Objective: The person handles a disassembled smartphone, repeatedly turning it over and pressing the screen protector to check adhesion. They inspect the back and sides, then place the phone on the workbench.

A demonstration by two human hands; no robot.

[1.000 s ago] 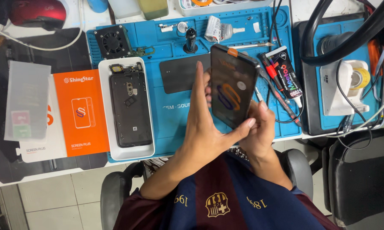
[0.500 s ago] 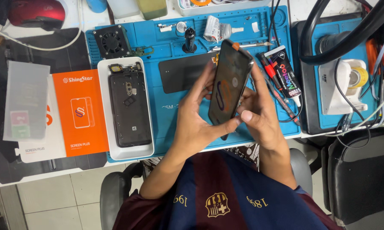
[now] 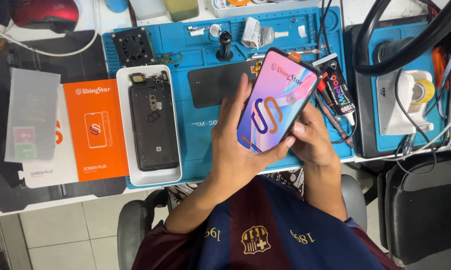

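Note:
Both hands hold a replacement phone screen above the blue work mat. Its front faces me and is covered by a pink, blue and orange printed film. My left hand cradles it from the left, fingers along its edge and thumb across the lower corner. My right hand supports it from behind on the right, with a finger at the lower edge. To the left, an opened black phone body lies in a white tray.
An orange screen box and a frosted sleeve lie left. A small fan, a black pad and a glue tube sit on the mat. A blue station with cables stands right.
The screen has been turned over in my hands: its dark back showed before, and now the colourful front faces me. Both hands shifted their hold slightly.

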